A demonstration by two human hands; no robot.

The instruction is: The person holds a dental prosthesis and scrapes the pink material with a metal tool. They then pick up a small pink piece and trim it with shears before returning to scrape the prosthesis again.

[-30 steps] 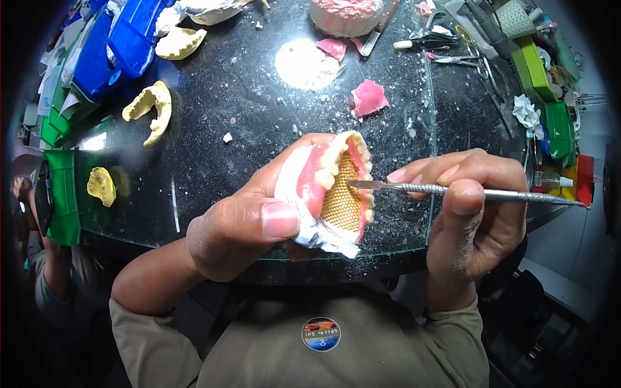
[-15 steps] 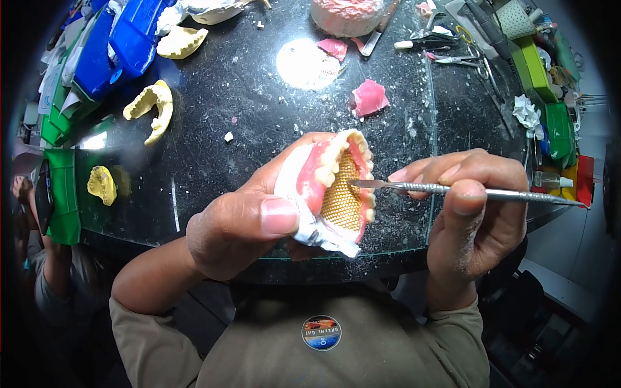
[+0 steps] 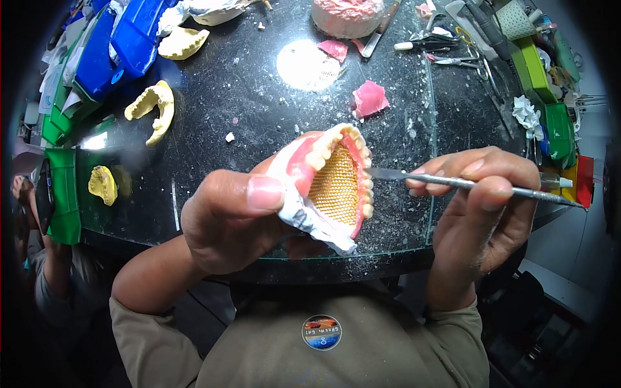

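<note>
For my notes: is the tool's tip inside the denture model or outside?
Outside: the metal tool's tip sits beside the denture model's teeth, not over the mesh.

The underside of the denture model (image 3: 326,187) is covered by the left hand (image 3: 229,223) — only the thumb and knuckles are seen. The far end of the metal tool (image 3: 475,184) fades into the dark lens border. The blue trays (image 3: 113,45) and the pink block (image 3: 346,14) are cut off at the top edge — the tools (image 3: 446,48) beside them are too small to be told apart.

Three yellow casts (image 3: 152,111) (image 3: 183,41) (image 3: 102,184), one held denture model (image 3: 326,184), one metal carver (image 3: 466,184), three pink wax scraps (image 3: 369,98) (image 3: 334,48) (image 3: 424,9)
</note>
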